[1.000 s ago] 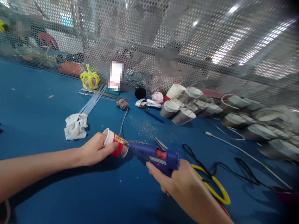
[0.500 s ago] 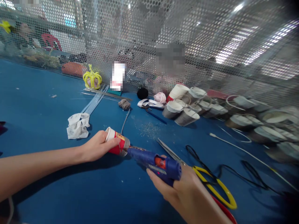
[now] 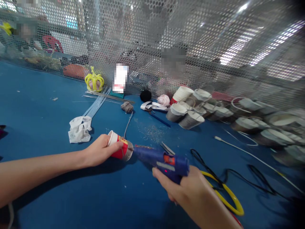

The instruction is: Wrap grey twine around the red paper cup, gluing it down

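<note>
My left hand (image 3: 101, 149) is closed round a red and white paper cup (image 3: 121, 149), tipped on its side with its white rim to the left. Grey yarn wraps the base end of the cup, and a strand leads back to a small ball of grey yarn (image 3: 127, 107). In my right hand (image 3: 188, 190) is a blue hot glue gun (image 3: 164, 160), a red light glowing on its side. Its nozzle points left at the yarn-covered end, a small distance off. Scissors (image 3: 168, 148) with yellow handles lie partly hidden behind the gun and my right hand.
Several yarn-wrapped cups (image 3: 192, 120) stand at the right. A black cord (image 3: 234, 171) and a white cable (image 3: 247, 152) cross the table there. Crumpled white paper (image 3: 80, 128) lies left, near a yellow crown-shaped piece (image 3: 94, 81). A perforated metal screen (image 3: 143, 35) borders the back.
The glue gun has moved slightly right, its nozzle drawing back from the cup's yarn-covered end. My left hand and the cup have stayed almost still.
</note>
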The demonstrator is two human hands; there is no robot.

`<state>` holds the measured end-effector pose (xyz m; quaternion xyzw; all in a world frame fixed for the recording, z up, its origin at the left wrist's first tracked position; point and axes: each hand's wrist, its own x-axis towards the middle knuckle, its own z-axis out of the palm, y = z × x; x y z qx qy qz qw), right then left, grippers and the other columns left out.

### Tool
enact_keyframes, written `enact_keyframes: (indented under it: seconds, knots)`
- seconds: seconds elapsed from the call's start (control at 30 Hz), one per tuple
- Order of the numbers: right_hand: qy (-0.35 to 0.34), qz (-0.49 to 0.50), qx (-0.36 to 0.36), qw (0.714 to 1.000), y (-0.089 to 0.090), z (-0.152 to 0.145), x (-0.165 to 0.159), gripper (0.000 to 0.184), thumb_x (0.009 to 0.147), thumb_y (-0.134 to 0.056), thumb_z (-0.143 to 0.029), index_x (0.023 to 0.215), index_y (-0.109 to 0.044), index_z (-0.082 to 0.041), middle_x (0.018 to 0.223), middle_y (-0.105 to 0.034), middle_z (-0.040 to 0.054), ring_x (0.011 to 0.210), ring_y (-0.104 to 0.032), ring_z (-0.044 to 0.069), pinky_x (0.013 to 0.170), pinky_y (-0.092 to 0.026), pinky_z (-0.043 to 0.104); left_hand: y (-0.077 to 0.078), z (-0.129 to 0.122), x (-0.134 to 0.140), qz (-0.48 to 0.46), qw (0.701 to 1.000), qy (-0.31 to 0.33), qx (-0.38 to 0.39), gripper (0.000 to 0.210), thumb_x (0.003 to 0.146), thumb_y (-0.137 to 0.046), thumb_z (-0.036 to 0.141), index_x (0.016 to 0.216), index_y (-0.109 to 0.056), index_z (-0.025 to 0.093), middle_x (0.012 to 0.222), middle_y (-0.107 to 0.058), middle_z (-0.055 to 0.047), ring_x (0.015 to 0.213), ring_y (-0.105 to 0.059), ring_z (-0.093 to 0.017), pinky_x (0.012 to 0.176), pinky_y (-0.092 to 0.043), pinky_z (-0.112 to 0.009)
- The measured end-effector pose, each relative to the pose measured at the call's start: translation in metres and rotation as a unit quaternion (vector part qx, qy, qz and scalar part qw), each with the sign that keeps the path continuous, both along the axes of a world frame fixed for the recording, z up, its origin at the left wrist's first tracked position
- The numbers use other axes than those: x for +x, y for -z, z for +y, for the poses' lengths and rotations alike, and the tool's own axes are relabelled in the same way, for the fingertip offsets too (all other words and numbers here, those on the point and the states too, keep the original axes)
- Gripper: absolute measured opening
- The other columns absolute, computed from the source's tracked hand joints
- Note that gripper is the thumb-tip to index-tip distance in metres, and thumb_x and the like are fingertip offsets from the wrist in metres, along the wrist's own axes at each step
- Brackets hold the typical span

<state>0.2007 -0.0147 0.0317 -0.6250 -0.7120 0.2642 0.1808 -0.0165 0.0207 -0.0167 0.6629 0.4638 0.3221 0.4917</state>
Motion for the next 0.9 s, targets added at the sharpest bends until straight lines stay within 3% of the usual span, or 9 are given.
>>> enact_keyframes:
  seconds: [0.07, 0.13, 0.23, 0.33, 0.47, 0.67, 0.77, 0.9]
  knots:
    - [0.024, 0.017, -0.013, 1.000, 0.003, 0.006, 0.003, 0.020, 0.071, -0.052, -0.038, 0.062, -0.057, -0.020, 0.032, -0.045, -0.0051, 0.028, -0.045, 0.012, 0.032, -0.039, 0.023, 0.002, -0.001, -0.001, 0.024, 1.000, -0.013, 0.014, 0.036, 0.080, -0.038, 0.034, 0.054, -0.050, 0.012, 0.051, -0.044, 0.003, 0.048, -0.037, -0.007, 0.044, -0.031, -0.018]
    - [0.049, 0.045, -0.014, 0.998, 0.003, 0.014, 0.007, 0.024, 0.071, -0.051, -0.041, 0.067, -0.056, -0.017, 0.038, -0.051, -0.0034, 0.034, -0.050, 0.013, 0.038, -0.043, 0.023, 0.004, -0.002, -0.001, 0.039, 0.999, -0.012, 0.023, 0.036, 0.080, -0.038, 0.035, 0.054, -0.049, 0.012, 0.051, -0.041, 0.003, 0.048, -0.035, -0.007, 0.044, -0.030, -0.018]
    - [0.079, 0.064, 0.024, 0.994, 0.002, 0.029, 0.015, 0.031, 0.071, -0.052, -0.045, 0.071, -0.057, -0.014, 0.061, -0.063, 0.0044, 0.056, -0.060, 0.017, 0.050, -0.046, 0.025, 0.004, -0.003, -0.001, 0.043, 0.998, 0.007, 0.051, 0.034, 0.081, -0.037, 0.034, 0.060, -0.053, 0.011, 0.056, -0.045, 0.002, 0.052, -0.039, -0.008, 0.047, -0.033, -0.018]
    - [0.123, 0.028, 0.073, 0.989, 0.004, 0.047, 0.021, 0.033, 0.072, -0.050, -0.044, 0.081, -0.057, -0.012, 0.077, -0.065, 0.0091, 0.069, -0.060, 0.019, 0.058, -0.046, 0.028, 0.001, -0.005, 0.000, 0.048, 0.994, 0.025, 0.093, 0.032, 0.082, -0.036, 0.030, 0.060, -0.052, 0.012, 0.057, -0.047, 0.002, 0.053, -0.040, -0.009, 0.048, -0.035, -0.018]
    - [0.111, -0.005, 0.029, 0.993, 0.011, 0.073, 0.023, 0.033, 0.078, -0.040, -0.043, 0.071, -0.052, -0.013, 0.066, -0.062, 0.0091, 0.054, -0.057, 0.014, 0.050, -0.043, 0.024, -0.002, -0.007, 0.001, 0.062, 0.987, 0.042, 0.139, 0.029, 0.081, -0.036, 0.024, 0.058, -0.049, 0.013, 0.054, -0.044, 0.002, 0.050, -0.038, -0.008, 0.048, -0.034, -0.018]
    - [0.115, -0.052, 0.017, 0.992, 0.029, 0.109, 0.031, 0.035, 0.076, -0.042, -0.047, 0.058, -0.046, -0.017, 0.052, -0.057, 0.0061, 0.046, -0.055, 0.015, 0.047, -0.040, 0.026, -0.002, -0.010, 0.002, 0.064, 0.981, 0.054, 0.175, 0.029, 0.081, -0.036, 0.020, 0.054, -0.046, 0.014, 0.052, -0.042, 0.004, 0.048, -0.037, -0.007, 0.048, -0.034, -0.018]
    - [0.133, -0.101, 0.028, 0.986, 0.032, 0.119, 0.032, 0.036, 0.073, -0.049, -0.042, 0.047, -0.044, -0.017, 0.055, -0.057, 0.0119, 0.061, -0.058, 0.024, 0.052, -0.038, 0.031, -0.001, -0.010, 0.002, 0.057, 0.980, 0.061, 0.182, 0.028, 0.081, -0.036, 0.019, 0.056, -0.048, 0.013, 0.052, -0.044, 0.004, 0.049, -0.038, -0.007, 0.048, -0.034, -0.018]
    - [0.133, -0.124, 0.070, 0.981, 0.022, 0.111, 0.017, 0.028, 0.076, -0.050, -0.032, 0.054, -0.052, -0.014, 0.077, -0.058, 0.0211, 0.093, -0.050, 0.036, 0.063, -0.035, 0.036, 0.000, -0.010, 0.002, 0.067, 0.980, 0.050, 0.180, 0.028, 0.080, -0.037, 0.020, 0.054, -0.046, 0.014, 0.051, -0.043, 0.004, 0.048, -0.037, -0.007, 0.048, -0.034, -0.018]
